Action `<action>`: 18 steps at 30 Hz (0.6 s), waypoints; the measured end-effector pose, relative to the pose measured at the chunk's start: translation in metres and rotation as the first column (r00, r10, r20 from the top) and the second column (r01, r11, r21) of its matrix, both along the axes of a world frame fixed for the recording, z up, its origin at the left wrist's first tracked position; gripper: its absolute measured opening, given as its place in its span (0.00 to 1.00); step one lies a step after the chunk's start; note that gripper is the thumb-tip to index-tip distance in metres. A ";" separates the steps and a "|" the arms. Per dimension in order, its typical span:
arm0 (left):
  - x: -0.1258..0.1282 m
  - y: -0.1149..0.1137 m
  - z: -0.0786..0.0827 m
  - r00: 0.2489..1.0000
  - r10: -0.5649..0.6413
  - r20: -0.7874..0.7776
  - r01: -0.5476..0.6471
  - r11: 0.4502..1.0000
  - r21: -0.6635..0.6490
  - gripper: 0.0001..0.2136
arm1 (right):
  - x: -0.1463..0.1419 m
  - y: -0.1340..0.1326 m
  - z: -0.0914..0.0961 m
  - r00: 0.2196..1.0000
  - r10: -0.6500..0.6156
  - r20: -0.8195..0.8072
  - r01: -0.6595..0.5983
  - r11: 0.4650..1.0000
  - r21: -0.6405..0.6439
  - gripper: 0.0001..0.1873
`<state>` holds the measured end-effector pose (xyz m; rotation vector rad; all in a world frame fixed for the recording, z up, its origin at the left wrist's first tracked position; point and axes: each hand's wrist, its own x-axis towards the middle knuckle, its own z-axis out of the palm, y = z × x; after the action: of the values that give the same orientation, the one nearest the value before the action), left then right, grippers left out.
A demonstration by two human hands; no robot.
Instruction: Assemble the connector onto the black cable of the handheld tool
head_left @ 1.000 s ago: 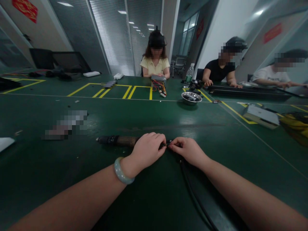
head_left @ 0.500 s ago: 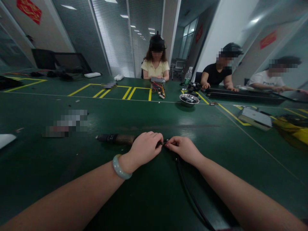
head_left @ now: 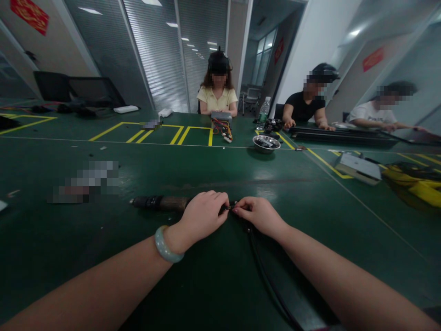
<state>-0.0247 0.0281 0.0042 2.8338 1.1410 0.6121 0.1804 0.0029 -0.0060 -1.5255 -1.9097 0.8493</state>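
A dark electric screwdriver (head_left: 168,203) lies on the green table, its metal tip pointing left. My left hand (head_left: 203,212), with a pale green bangle on the wrist, covers its rear part. The left fingertips are closed on a small dark piece with a metallic end (head_left: 228,208); its exact kind is unclear. Facing it, my right hand (head_left: 260,215) is pinched at that same small piece, thumb and forefinger together. From under the right hand a black cable (head_left: 263,266) curves toward the table's near edge. Where cable and screwdriver meet is hidden by the hands.
Beyond the hands stand a metal bowl (head_left: 266,144) with dark items, a plastic bottle (head_left: 263,112), and a grey box with colored wires (head_left: 222,124). A white box (head_left: 358,168) and yellow bag (head_left: 413,184) lie right. Several people sit across the table.
The whole view has shifted slightly, so most things sit a little further left. A bit more of the small metallic piece shows between my fingertips; both hands keep their pinch.
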 end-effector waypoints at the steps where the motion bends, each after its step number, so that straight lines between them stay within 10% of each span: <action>1: 0.000 0.000 0.000 1.000 -0.001 0.000 0.001 1.000 0.000 0.04 | 0.000 0.000 0.000 1.000 0.000 0.000 0.000 1.000 -0.001 0.09; 18: -0.001 -0.003 0.002 1.000 0.002 -0.014 -0.001 1.000 0.024 0.05 | -0.002 0.000 0.001 0.999 -0.013 0.036 0.012 0.999 0.034 0.11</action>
<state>-0.0256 0.0255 0.0067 2.8617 1.1458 0.6107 0.1784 0.0030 -0.0049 -1.5412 -1.9281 0.7852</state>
